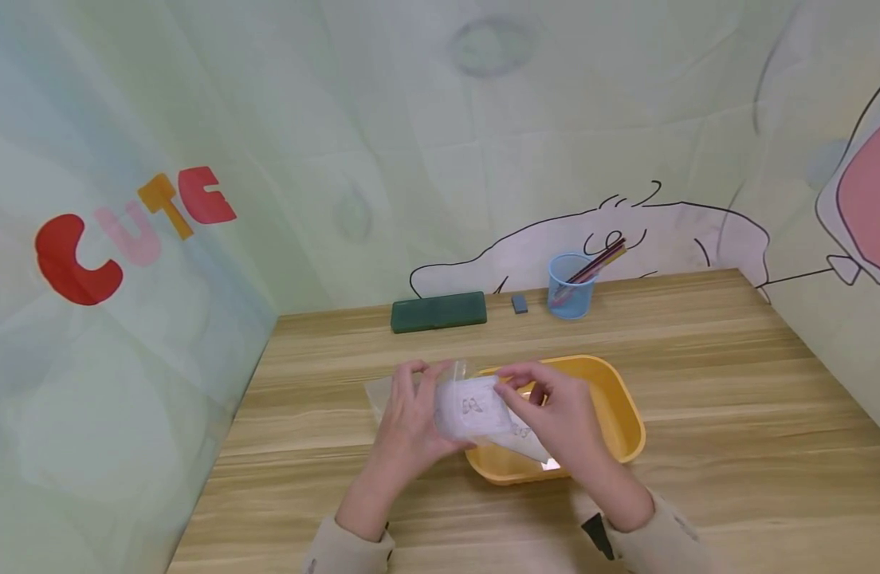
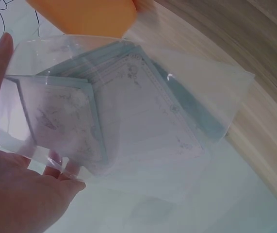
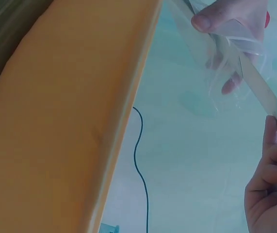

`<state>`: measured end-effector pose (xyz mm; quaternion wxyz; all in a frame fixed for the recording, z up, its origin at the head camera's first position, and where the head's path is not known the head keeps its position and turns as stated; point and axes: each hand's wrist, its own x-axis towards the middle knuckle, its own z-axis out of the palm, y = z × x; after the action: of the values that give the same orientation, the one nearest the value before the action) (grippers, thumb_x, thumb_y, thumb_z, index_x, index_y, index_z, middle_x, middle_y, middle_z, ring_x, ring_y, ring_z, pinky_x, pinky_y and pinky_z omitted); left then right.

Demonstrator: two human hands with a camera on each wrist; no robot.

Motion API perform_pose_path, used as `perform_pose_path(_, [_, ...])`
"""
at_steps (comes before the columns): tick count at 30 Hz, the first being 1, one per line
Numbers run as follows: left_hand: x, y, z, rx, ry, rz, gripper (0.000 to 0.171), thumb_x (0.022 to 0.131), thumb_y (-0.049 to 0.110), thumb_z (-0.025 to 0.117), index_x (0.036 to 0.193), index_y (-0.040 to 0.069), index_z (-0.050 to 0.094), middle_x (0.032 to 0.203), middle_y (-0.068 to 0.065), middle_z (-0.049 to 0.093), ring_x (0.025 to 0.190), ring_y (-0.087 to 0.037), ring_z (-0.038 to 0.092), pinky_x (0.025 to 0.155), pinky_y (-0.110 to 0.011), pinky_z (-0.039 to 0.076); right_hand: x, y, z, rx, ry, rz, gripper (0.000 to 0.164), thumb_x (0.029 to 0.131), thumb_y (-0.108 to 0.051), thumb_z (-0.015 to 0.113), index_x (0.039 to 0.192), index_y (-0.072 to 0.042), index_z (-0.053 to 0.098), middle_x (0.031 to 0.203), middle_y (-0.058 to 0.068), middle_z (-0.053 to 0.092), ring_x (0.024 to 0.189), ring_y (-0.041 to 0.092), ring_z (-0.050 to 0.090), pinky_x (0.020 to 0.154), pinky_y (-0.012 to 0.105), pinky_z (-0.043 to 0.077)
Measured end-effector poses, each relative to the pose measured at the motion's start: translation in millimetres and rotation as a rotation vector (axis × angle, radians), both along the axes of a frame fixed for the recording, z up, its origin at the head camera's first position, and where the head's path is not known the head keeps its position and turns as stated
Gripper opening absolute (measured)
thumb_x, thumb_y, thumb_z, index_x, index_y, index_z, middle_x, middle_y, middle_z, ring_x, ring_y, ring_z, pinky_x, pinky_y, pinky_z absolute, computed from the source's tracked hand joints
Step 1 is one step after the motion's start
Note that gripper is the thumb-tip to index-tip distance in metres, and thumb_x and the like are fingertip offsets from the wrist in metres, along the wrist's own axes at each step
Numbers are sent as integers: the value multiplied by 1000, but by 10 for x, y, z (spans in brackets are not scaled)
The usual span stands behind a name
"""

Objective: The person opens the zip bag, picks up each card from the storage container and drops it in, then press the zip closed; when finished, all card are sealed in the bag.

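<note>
Over the tray's left side, my left hand (image 1: 411,426) holds a clear plastic bag (image 2: 230,90) with its thumb on one side and fingers on the other. Several pale printed cards (image 2: 143,116) fill the bag, and a smaller stack shows nearest the palm. A white card (image 1: 476,406) with a small brown drawing sticks out toward my right hand (image 1: 569,406). In the right wrist view, the right thumb and fingertips pinch the tip of that card (image 3: 259,90). Another white printed piece lies low over the tray, partly behind the right hand.
The yellow tray (image 1: 630,426) stands on the wooden table (image 1: 727,399) beneath the hands. Along the back are a dark green case (image 1: 438,312), a small blue-grey block (image 1: 520,304) and a blue cup (image 1: 569,291) of pencils. Printed curtains (image 1: 325,159) border the table.
</note>
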<state>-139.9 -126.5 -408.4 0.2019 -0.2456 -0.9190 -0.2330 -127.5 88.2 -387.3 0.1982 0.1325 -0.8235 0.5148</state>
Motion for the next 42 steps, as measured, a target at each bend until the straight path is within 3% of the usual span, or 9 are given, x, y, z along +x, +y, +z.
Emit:
perform_pose_path(8, [7, 13, -2, 12, -10, -8, 106, 45, 39, 97, 134, 11, 45, 121, -15, 37, 110, -29, 39, 90, -43, 44, -19, -102, -63, -17, -28, 3, 11, 81, -26, 79, 91, -25, 75, 76, -20, 65, 52, 9, 47, 45, 24, 40])
perform_pose_path(25, [-3, 46, -41, 6, 34, -28, 107, 42, 42, 96, 131, 9, 48, 118, -17, 40, 107, -29, 42, 90, -40, 45, -35, -136, -135, 65, -5, 152, 16, 87, -23, 72, 102, -25, 75, 88, -19, 67, 51, 5, 47, 46, 23, 43])
perform_pose_path(29, [-9, 31, -48, 8, 37, -23, 106, 42, 41, 96, 131, 9, 49, 119, -17, 40, 108, -30, 42, 90, -41, 45, -40, -83, -128, 73, -9, 135, 15, 87, -22, 72, 101, -23, 75, 83, -18, 66, 52, 5, 47, 45, 23, 41])
perform_pose_path(33, [-15, 6, -51, 11, 32, -4, 106, 41, 42, 96, 130, 11, 48, 119, -16, 39, 108, -30, 43, 88, -42, 47, -84, 60, -165, 128, -2, 45, 12, 84, -19, 75, 96, -22, 76, 72, -17, 63, 50, 5, 45, 42, 22, 36])
perform_pose_path(37, [-20, -25, -50, 18, 25, 19, 106, 41, 42, 96, 131, 12, 49, 119, -16, 39, 107, -30, 44, 86, -42, 49, -146, 257, -257, 266, -84, -37, 12, 82, -21, 78, 93, -18, 75, 80, -11, 66, 48, 8, 43, 43, 24, 36])
perform_pose_path(42, [-22, -64, -58, 18, 27, 30, 106, 41, 43, 96, 131, 12, 49, 120, -16, 40, 106, -30, 45, 85, -42, 49, -194, 445, -405, 436, -274, -47, 20, 78, -22, 81, 94, -13, 73, 93, 0, 67, 73, 19, 60, 63, 34, 49])
